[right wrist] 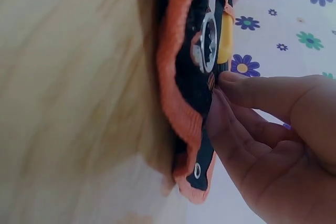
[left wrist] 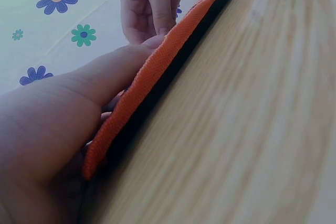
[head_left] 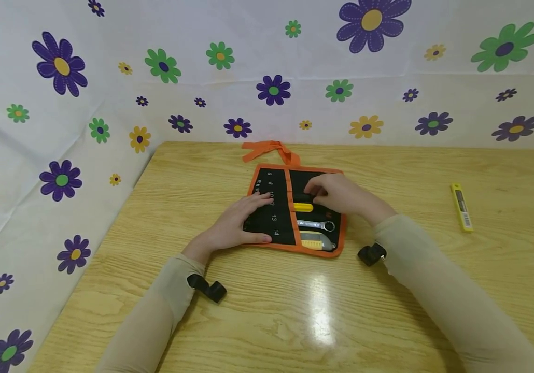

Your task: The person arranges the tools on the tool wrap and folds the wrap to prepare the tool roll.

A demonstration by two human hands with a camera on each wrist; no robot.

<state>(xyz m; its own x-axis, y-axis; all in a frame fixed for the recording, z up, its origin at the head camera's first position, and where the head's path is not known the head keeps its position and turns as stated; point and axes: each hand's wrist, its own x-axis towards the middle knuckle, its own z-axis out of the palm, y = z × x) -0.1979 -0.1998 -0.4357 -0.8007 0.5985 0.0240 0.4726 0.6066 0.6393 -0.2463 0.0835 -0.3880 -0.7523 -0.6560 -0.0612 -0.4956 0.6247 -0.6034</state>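
Long, plain beige sleeves carry a small, angular black device near each cuff.

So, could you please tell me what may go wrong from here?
The wrench and the utility knife are only partly tucked into the tool pouch, so they might slide out if it is tilted. The left hand rests on the pouch; if it lifts, the pouch might shift under the right hand. The right sleeve might brush the yellow pack lying loose on the table.
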